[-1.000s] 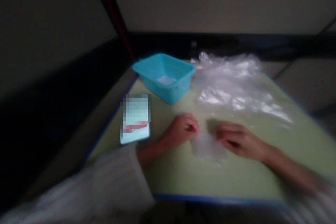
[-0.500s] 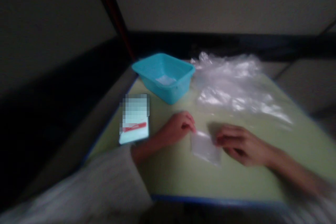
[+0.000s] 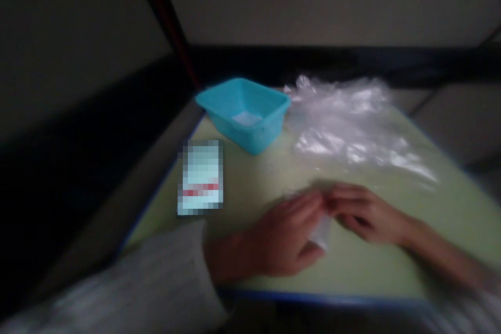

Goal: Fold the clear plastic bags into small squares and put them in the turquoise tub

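A small clear plastic bag (image 3: 321, 230) with something pale in it lies on the table near its front. Over most of the bag rests my left hand (image 3: 279, 237), palm down, fingers stretched out and thumb apart. My right hand (image 3: 364, 213) has its fingers closed at the bag's right edge, its fingertips touching or nearly touching those of my left hand. The picture is dim and blurred, so the exact pinch is hard to see.
A turquoise plastic basin (image 3: 254, 138) with a whitish flat piece inside stands at the back left. Crumpled clear plastic (image 3: 352, 125) covers the back right. A phone with a lit screen (image 3: 201, 177) lies at the left of the blue-edged table (image 3: 368, 271).
My left hand has moved right and toward me, going from a pinch at the bag's upper left corner to lying flat across it. My right hand has barely moved.
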Demonstrator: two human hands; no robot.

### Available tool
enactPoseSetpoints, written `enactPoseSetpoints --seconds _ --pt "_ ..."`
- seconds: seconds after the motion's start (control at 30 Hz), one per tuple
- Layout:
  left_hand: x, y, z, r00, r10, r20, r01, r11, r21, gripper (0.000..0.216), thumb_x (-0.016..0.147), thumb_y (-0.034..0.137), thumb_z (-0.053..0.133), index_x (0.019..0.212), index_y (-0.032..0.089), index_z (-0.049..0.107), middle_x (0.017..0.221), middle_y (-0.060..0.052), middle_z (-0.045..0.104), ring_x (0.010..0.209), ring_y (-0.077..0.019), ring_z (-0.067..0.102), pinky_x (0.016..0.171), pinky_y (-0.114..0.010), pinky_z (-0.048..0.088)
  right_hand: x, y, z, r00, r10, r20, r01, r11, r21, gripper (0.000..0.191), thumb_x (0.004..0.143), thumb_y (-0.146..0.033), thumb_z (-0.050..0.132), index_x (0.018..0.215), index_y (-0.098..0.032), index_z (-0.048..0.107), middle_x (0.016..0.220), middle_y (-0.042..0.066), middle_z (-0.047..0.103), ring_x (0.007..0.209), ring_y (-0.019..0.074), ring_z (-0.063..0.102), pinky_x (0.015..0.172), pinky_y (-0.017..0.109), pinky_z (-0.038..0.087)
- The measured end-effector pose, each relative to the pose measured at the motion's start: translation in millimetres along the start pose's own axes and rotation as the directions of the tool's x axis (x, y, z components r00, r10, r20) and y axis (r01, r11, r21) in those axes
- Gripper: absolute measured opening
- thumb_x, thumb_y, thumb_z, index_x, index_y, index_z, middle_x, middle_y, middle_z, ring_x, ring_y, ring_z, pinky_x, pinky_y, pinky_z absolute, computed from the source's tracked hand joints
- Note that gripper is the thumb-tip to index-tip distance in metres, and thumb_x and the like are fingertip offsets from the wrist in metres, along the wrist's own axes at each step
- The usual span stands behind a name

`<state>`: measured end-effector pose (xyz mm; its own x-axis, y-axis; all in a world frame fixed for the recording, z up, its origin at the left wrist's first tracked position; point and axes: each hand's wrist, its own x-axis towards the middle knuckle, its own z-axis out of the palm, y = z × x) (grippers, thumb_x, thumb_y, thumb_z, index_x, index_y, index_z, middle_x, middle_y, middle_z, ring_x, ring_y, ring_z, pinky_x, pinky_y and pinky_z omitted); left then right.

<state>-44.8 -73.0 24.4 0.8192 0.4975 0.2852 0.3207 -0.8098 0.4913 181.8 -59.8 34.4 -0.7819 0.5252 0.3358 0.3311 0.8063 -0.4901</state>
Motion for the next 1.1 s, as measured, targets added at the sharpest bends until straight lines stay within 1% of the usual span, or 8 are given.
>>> enactPoseSetpoints --seconds 0.17,0.3,0.43,0.63,0.8,0.97,1.03,1.1 --pt "-5 -9 6 0.995 -0.009 0.098 0.007 1.000 0.026 0.067 0.084 0.045 0.052 0.136 0.006 0.035 0.147 -0.021 0.030 0.140 -0.0288 0.021 0.115 -0.043 0.020 1 2 1 0.999 0.003 0.039 -0.003 1.000 0.014 0.025 0.080 -0.002 0.041 0.085 -0.017 0.061 0.082 0.006 0.060 0.078 0.0183 0.053 0.072 0.033 0.043" --pt "-5 -11 5 0.991 0.015 0.135 -0.016 1.000 0.008 0.074 0.083 0.055 0.050 0.139 0.009 0.032 0.148 -0.021 0.028 0.140 -0.0310 0.020 0.114 -0.046 0.020 1 4 0 0.999 0.017 0.047 -0.018 1.000 0.013 0.024 0.082 -0.004 0.041 0.082 -0.016 0.061 0.078 0.006 0.059 0.075 0.0183 0.052 0.069 0.033 0.042" --pt "-4 -10 2 0.988 0.028 0.151 -0.029 1.000 0.009 0.079 0.081 0.057 0.054 0.141 0.012 0.030 0.149 -0.020 0.026 0.139 -0.0342 0.020 0.113 -0.050 0.020 2 4 -1 0.998 0.043 0.047 -0.044 0.999 0.018 0.024 0.082 -0.005 0.040 0.072 -0.017 0.058 0.072 0.005 0.056 0.070 0.0176 0.051 0.065 0.031 0.039" --pt "-6 -12 1 0.986 0.094 0.135 -0.097 0.995 0.019 0.071 0.080 0.060 0.054 0.138 0.021 0.040 0.153 -0.015 0.016 0.141 -0.0358 0.012 0.113 -0.052 0.017 1 5 -3 0.980 0.196 -0.025 -0.197 0.979 -0.044 0.023 0.082 -0.006 0.038 0.070 -0.018 0.053 0.070 0.004 0.054 0.070 0.0178 0.050 0.065 0.031 0.038" --pt "-9 -12 2 0.986 0.105 0.130 -0.112 0.993 0.045 0.072 0.077 0.065 0.055 0.135 0.023 0.045 0.154 -0.017 0.011 0.141 -0.0356 0.011 0.112 -0.051 0.017 4 3 -1 0.954 0.287 -0.089 -0.291 0.956 -0.043 0.015 0.083 -0.012 0.042 0.076 -0.017 0.054 0.072 0.004 0.054 0.069 0.0175 0.051 0.065 0.031 0.038" --pt "-7 -10 1 0.984 0.147 0.104 -0.153 0.987 0.053 0.077 0.071 0.068 0.059 0.135 0.027 0.045 0.153 -0.015 0.018 0.140 -0.0391 0.012 0.110 -0.055 0.019 7 -2 5 0.875 0.469 -0.120 -0.477 0.878 -0.050 0.021 0.090 -0.025 0.042 0.071 -0.018 0.050 0.069 0.004 0.052 0.065 0.0172 0.050 0.060 0.030 0.037" --pt "-3 -11 -1 0.985 0.160 0.059 -0.163 0.985 0.058 0.075 0.073 0.065 0.058 0.133 0.023 0.046 0.149 -0.017 0.027 0.139 -0.0387 0.018 0.110 -0.055 0.020 7 -4 4 0.852 0.506 -0.133 -0.512 0.859 -0.011 0.023 0.090 -0.026 0.041 0.071 -0.018 0.049 0.068 0.003 0.052 0.062 0.0162 0.049 0.059 0.030 0.037" --pt "2 -15 -4 0.994 0.105 -0.026 -0.103 0.993 0.056 0.058 0.082 0.053 0.056 0.127 0.017 0.049 0.140 -0.017 0.041 0.134 -0.0340 0.031 0.109 -0.052 0.024 6 -6 3 0.837 0.528 -0.142 -0.530 0.848 0.028 0.020 0.089 -0.024 0.043 0.071 -0.019 0.049 0.067 0.002 0.052 0.059 0.0150 0.048 0.058 0.029 0.037"
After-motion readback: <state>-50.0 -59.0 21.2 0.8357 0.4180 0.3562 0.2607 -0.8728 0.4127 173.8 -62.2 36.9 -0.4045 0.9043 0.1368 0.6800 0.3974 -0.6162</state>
